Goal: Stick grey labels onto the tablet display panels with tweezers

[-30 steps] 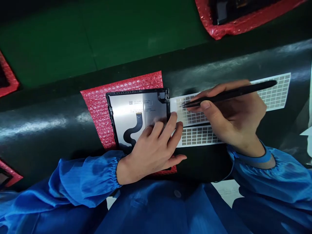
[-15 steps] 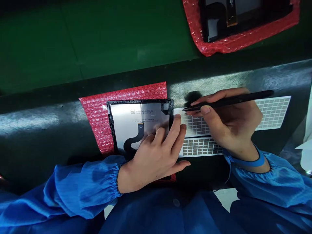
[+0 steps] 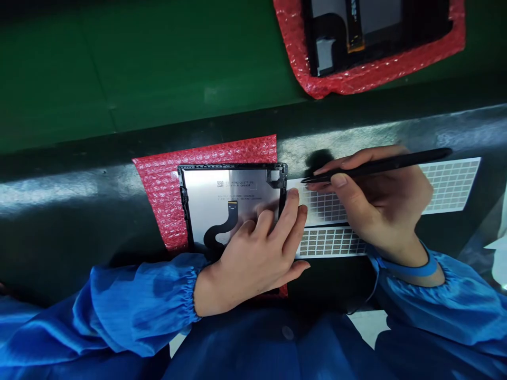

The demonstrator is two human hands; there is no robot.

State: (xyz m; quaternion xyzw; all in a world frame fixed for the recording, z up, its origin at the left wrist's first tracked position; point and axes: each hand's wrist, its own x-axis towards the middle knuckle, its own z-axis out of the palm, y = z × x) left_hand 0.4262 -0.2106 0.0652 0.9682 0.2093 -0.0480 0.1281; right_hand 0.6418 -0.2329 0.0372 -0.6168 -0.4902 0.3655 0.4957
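Our left hand (image 3: 257, 253) lies spread across the display panel (image 3: 206, 198), which rests on red bubble wrap (image 3: 158, 200); right of it, our right hand (image 3: 390, 200) grips a pointed black tool (image 3: 400, 161) over a gridded sheet (image 3: 327, 206).

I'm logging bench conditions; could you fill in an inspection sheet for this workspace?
Surface: glossy dark bench; green area beyond.
Work items: silver-backed panel on red bubble wrap; upper gridded sheet; lower gridded sheet; slim black tool.
Clutter: second panel on red wrap, upper right.
Hands: left hand lies across the silver-backed panel's right edge; right hand grips the tool, its tip by the upper gridded sheet.
Cables: black ribbon cable on the silver-backed panel; thin cord below the right wristband.
Surroundings: blue sleeves; white object at the right edge, cut off by the frame.
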